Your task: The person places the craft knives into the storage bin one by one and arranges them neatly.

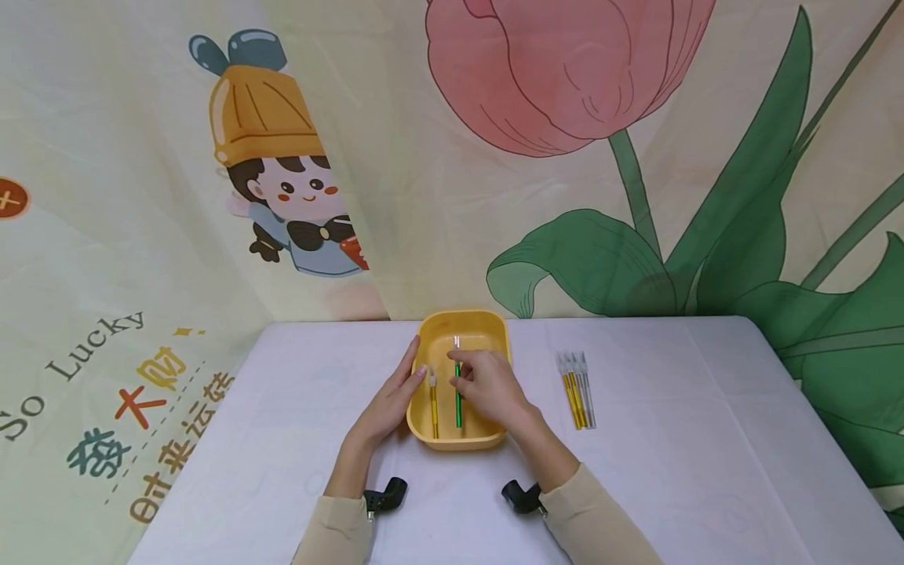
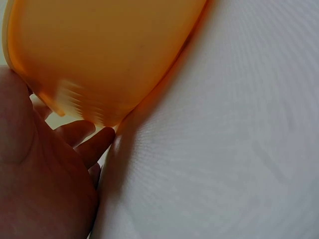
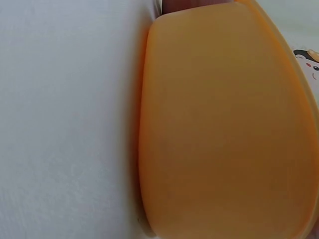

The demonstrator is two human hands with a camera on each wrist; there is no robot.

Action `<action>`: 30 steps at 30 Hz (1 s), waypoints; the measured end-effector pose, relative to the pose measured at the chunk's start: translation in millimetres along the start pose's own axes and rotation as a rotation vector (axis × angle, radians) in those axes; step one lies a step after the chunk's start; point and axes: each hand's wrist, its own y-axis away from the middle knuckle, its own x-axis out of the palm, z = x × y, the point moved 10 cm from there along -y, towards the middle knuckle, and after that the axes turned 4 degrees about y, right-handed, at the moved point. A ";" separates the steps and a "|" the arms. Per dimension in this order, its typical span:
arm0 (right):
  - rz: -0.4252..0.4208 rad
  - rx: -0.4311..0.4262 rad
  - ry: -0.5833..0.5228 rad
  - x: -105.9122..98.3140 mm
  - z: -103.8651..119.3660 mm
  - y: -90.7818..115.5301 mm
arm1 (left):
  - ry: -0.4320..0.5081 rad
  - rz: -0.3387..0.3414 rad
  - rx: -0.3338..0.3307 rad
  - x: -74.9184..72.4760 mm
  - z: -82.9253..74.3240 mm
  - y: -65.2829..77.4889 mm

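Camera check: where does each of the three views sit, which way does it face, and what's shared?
Head: worn on the head, facing forward and down at the yellow tray, table and backdrop; left hand, right hand and sleeves show.
Left wrist: on that wrist, facing the tray's outer wall; the left hand shows.
Right wrist: on that wrist, facing the tray's outer wall; a sliver of skin shows up top, owner unclear.
Shared: both wrist views show tray and table.
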 end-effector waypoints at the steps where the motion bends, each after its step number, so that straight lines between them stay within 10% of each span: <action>1: 0.004 -0.001 -0.001 1.4 0.3 -0.2 | 0.000 -0.003 -0.002 -0.1 0.1 0.0; 30: 0.120 0.059 0.044 32.5 -3.1 -3.3 | 0.015 0.003 0.001 -0.3 -0.8 1.9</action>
